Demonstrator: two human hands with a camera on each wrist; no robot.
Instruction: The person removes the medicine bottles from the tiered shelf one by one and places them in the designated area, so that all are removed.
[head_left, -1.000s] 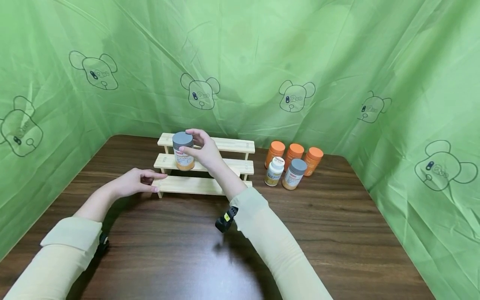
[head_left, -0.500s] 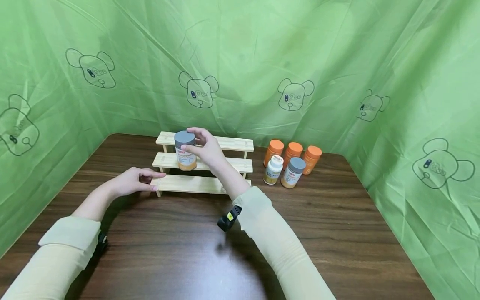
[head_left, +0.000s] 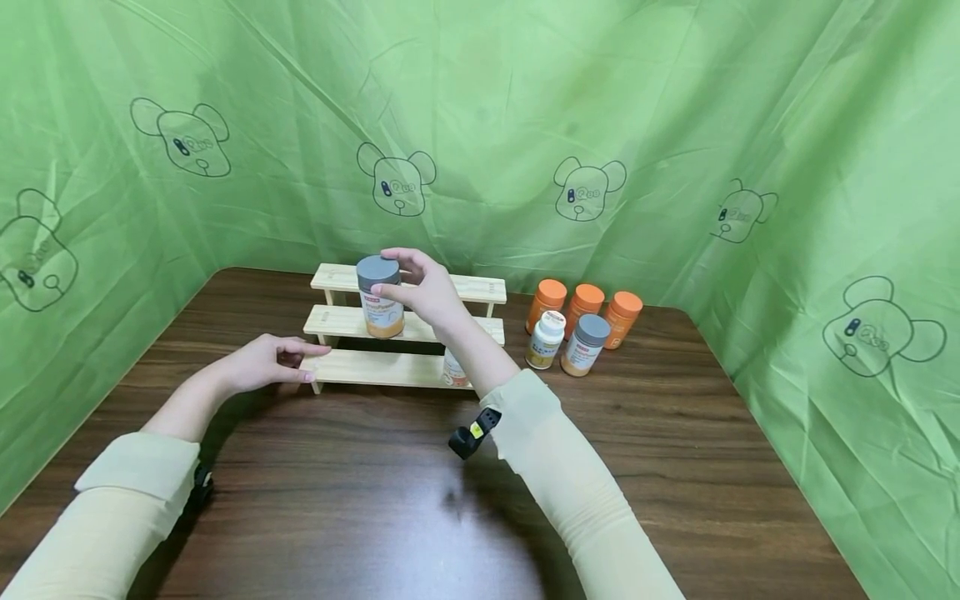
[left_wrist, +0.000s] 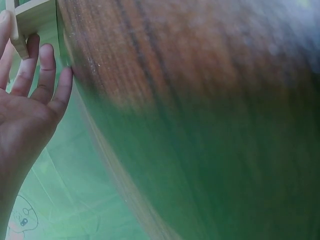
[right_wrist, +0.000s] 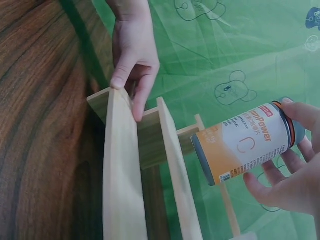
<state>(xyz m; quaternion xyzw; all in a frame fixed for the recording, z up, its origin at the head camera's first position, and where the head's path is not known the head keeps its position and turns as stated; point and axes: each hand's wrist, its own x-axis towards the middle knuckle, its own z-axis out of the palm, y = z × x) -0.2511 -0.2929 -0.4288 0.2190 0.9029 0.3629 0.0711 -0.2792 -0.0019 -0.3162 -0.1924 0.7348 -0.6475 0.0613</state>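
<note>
My right hand [head_left: 427, 293] holds a grey-capped supplement bottle [head_left: 383, 312] by its cap, thumb on the near side. In the right wrist view the bottle [right_wrist: 245, 142], with its white and orange label, is tilted in the picture and its base stands off the middle step. Under it is a three-step wooden display rack [head_left: 375, 367]. My left hand [head_left: 258, 367] pinches the left end of the rack's lowest step between thumb and finger; the right wrist view shows that grip too. Another bottle [head_left: 454, 368] sits on the lowest step, partly hidden behind my right forearm.
Right of the rack stand several bottles: orange ones [head_left: 622, 321] at the back, a small white-capped one [head_left: 545, 340] and another grey-capped one [head_left: 585, 346] in front. A green curtain [head_left: 480, 125] surrounds the dark wooden table [head_left: 360, 500] at the back and sides.
My right hand has carried the bottle a little to the right and slightly up. The bottle on the lowest step has come into sight beside my forearm. My left hand stays at the rack.
</note>
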